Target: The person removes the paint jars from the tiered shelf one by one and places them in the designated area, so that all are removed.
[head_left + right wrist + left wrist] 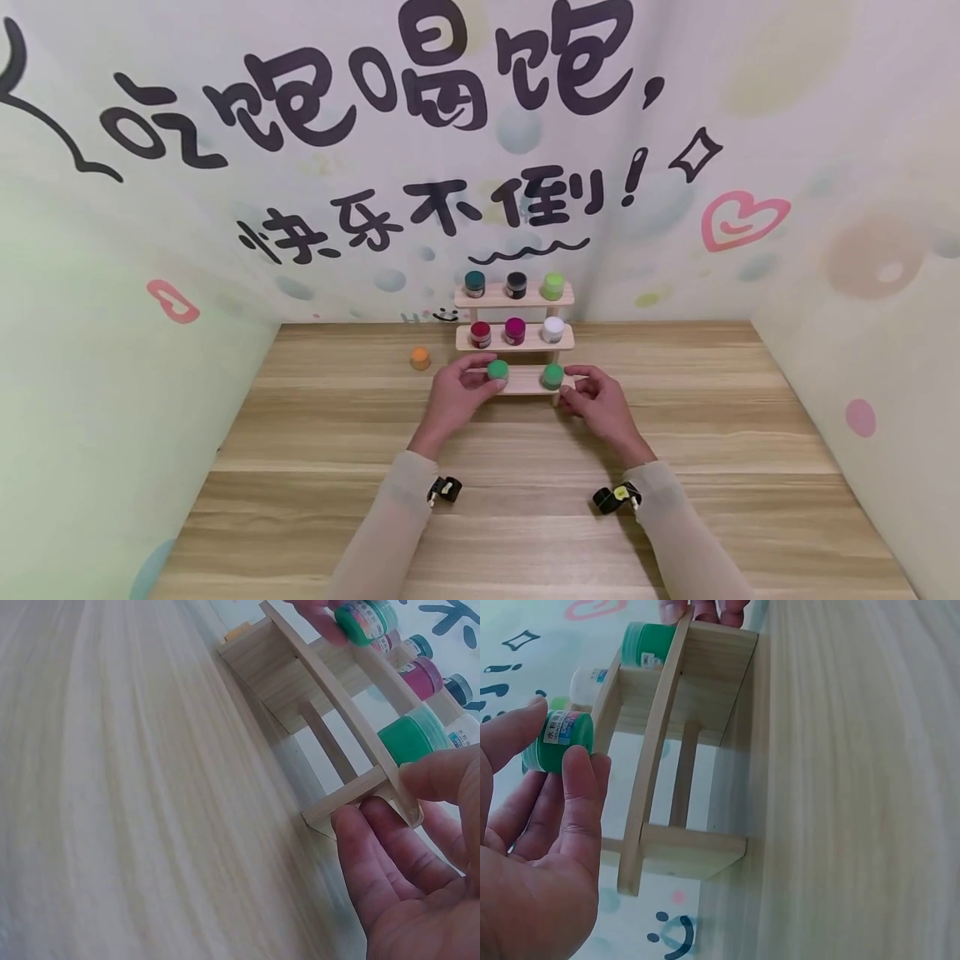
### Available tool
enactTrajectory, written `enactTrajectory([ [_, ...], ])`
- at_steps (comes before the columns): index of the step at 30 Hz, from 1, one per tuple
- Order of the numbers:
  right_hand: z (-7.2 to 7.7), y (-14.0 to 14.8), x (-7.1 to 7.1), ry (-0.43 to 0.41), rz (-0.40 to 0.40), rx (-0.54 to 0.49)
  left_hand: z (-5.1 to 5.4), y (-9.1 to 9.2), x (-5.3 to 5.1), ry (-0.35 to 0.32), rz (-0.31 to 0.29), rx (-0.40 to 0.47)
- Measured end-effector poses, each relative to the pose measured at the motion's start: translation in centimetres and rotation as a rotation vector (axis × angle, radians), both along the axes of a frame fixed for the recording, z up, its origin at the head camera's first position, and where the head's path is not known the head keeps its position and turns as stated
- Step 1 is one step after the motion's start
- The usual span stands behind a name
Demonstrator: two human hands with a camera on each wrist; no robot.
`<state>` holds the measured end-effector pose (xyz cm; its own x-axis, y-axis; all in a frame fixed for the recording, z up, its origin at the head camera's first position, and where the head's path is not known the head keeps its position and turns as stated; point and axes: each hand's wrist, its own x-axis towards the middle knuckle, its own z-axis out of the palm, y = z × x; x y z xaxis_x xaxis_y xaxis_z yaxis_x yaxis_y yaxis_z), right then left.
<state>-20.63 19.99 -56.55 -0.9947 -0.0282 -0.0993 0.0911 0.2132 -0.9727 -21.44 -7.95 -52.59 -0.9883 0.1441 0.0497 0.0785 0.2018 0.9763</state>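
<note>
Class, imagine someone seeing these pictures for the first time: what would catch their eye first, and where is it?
Probably the bold black lettering across the back wall. Next, the three-tier wooden stand below it, bearing colourful jars. At its lowest shelf, the left hand pinches a green jar near the left end, while the right hand grips the right end.

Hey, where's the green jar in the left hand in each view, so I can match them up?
Head: the green jar in the left hand is below centre, slightly right.
Left wrist: left side, a little above mid-height.
Right wrist: at the top edge, right of centre.
Shared landmark: the other green jar, on the bottom shelf.
</note>
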Motion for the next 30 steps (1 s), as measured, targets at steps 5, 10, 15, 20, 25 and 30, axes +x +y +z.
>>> enactTrajectory([
  [5,0.0,0.0,0.0,0.008,0.003,-0.001,0.3,-0.9,0.2,0.002,-0.008,0.029],
  [10,-0.1,0.0,0.1,0.006,0.001,-0.025,0.5,-1.9,0.2,-0.009,0.015,0.045],
  [15,-0.2,-0.1,0.1,-0.001,-0.002,-0.026,0.5,-3.0,0.1,-0.018,0.042,0.031],
  [20,-0.3,0.0,0.1,-0.003,0.0,-0.035,0.4,-4.1,0.0,-0.015,0.057,0.002],
  [25,-0.4,0.0,0.1,-0.008,0.001,-0.036,0.2,-5.6,-0.1,0.02,0.075,0.003],
  [30,-0.3,-0.1,0.1,-0.006,0.004,-0.041,0.0,-7.5,-0.4,0.038,0.094,-0.009],
])
